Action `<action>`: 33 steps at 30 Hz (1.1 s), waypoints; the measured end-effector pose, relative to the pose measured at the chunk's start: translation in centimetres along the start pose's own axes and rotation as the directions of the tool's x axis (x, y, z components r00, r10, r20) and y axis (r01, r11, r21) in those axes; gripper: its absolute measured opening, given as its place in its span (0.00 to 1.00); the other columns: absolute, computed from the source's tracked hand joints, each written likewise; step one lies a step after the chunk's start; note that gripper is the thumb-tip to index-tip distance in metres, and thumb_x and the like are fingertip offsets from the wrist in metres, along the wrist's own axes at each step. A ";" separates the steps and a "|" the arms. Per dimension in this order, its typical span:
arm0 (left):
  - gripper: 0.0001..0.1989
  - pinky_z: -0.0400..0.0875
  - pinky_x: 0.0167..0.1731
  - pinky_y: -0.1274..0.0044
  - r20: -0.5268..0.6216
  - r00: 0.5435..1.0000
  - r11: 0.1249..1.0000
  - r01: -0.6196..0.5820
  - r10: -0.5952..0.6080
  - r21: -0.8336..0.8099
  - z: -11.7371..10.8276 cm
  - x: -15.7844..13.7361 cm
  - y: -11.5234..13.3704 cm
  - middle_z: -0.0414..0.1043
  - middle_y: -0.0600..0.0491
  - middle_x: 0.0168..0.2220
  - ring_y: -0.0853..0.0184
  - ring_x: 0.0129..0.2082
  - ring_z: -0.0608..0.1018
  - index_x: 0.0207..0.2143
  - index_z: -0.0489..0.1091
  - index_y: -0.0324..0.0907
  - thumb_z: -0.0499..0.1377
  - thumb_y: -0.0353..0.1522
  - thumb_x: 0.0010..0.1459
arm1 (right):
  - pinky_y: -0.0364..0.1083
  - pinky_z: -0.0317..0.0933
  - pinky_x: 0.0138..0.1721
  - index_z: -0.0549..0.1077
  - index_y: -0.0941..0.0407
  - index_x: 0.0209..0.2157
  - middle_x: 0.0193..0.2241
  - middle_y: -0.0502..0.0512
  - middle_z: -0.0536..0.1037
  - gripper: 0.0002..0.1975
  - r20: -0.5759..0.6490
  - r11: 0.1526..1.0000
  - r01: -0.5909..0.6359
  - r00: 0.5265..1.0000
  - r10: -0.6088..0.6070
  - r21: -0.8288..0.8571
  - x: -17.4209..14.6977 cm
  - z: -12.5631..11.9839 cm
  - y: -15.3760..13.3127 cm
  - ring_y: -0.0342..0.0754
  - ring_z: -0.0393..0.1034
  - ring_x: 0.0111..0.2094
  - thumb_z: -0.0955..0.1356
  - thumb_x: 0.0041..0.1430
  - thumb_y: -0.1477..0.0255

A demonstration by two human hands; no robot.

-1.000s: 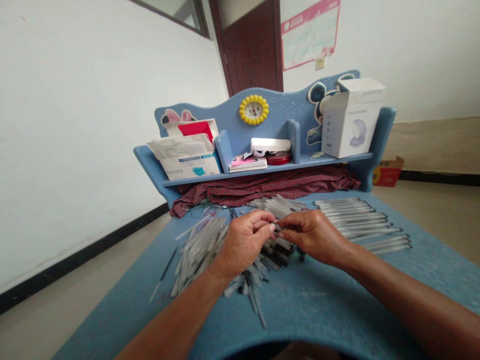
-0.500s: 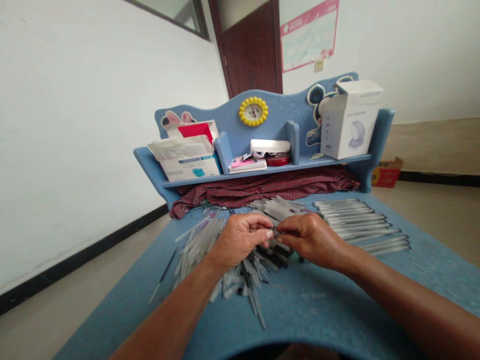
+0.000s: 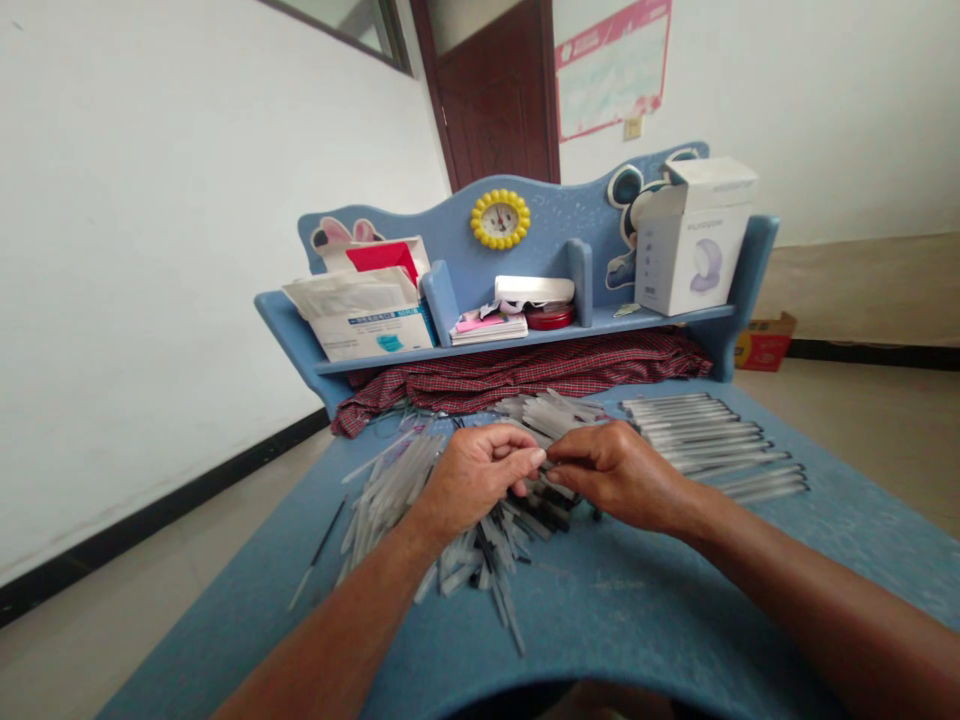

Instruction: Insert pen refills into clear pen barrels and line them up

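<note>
Over a heap of pen parts, my left hand [image 3: 476, 475] is closed, thumb and fingers pinched together. Opposite it, my right hand [image 3: 622, 475] pinches too, the fingertips of both hands nearly touching. Whatever small piece sits between them is mostly hidden by the fingers. Translucent pen barrels [image 3: 386, 500] lie loosely under and left of my hands, and black caps [image 3: 553, 512] are mixed in just below the fingertips. More pale barrels [image 3: 551, 410] are bunched behind the hands. Right of my right hand, capped pens [image 3: 690, 430] lie side by side in a row.
A dark-and-pale pen refill [image 3: 316, 555] lies alone at the left of the blue table [image 3: 615, 620]. Behind is a red checked cloth [image 3: 525, 372] under a blue shelf [image 3: 442, 300], which carries a mask box [image 3: 375, 335] and a white carton [image 3: 694, 245].
Both hands keep their pinch at nearly the same place. The dark bit seen between the fingertips earlier is now less visible. The whole view has shifted slightly.
</note>
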State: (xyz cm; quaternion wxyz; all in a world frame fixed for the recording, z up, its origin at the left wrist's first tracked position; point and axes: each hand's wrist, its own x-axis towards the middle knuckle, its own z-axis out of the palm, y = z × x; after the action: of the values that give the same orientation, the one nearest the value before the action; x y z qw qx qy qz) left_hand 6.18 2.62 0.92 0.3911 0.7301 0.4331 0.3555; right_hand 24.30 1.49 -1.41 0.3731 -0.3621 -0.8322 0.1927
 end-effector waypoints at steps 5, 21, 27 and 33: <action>0.08 0.58 0.13 0.85 0.009 0.999 0.999 0.040 -0.040 0.016 0.0 0.0 0.3 0.71 0.55 0.17 0.75 0.14 0.68 0.22 0.71 0.38 0.61 0.34 0.48 | 0.40 0.54 0.27 0.74 0.58 0.26 0.22 0.49 0.72 0.09 0.006 0.998 0.011 1.000 -0.010 -0.057 0.1 -0.1 0.0 0.41 0.65 0.25 0.64 0.56 0.79; 0.11 0.58 0.14 0.85 -0.043 0.998 0.996 -0.043 0.046 0.074 0.2 -0.2 0.8 0.69 0.57 0.15 0.77 0.13 0.65 0.20 0.70 0.39 0.59 0.34 0.52 | 0.40 0.51 0.26 0.74 0.57 0.25 0.20 0.46 0.70 0.08 0.051 0.997 0.034 0.998 -0.030 -0.069 0.1 -1.0 0.1 0.40 0.63 0.24 0.66 0.56 0.77; 0.04 0.61 0.16 0.84 -0.019 0.999 0.999 -0.035 0.036 0.031 0.4 -0.3 1.0 0.72 0.56 0.19 0.75 0.16 0.70 0.28 0.73 0.38 0.61 0.30 0.48 | 0.40 0.52 0.27 0.75 0.57 0.28 0.23 0.49 0.74 0.07 0.072 0.993 0.054 0.996 -0.047 -0.106 0.1 -0.9 0.3 0.40 0.65 0.26 0.66 0.57 0.77; 0.12 0.58 0.15 0.84 -0.036 0.998 0.991 -0.050 0.054 0.124 0.3 -0.3 1.0 0.68 0.58 0.15 0.77 0.13 0.65 0.20 0.70 0.39 0.58 0.35 0.53 | 0.41 0.51 0.26 0.74 0.58 0.26 0.21 0.48 0.72 0.07 0.073 0.989 0.059 0.996 -0.049 -0.136 0.1 -1.0 0.2 0.40 0.63 0.24 0.66 0.56 0.77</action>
State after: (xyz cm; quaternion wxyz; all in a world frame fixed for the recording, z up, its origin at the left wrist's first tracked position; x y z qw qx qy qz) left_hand 6.70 1.89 1.62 0.3276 0.7567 0.4425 0.3524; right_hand 25.10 1.72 -0.83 0.3233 -0.3573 -0.8655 0.1371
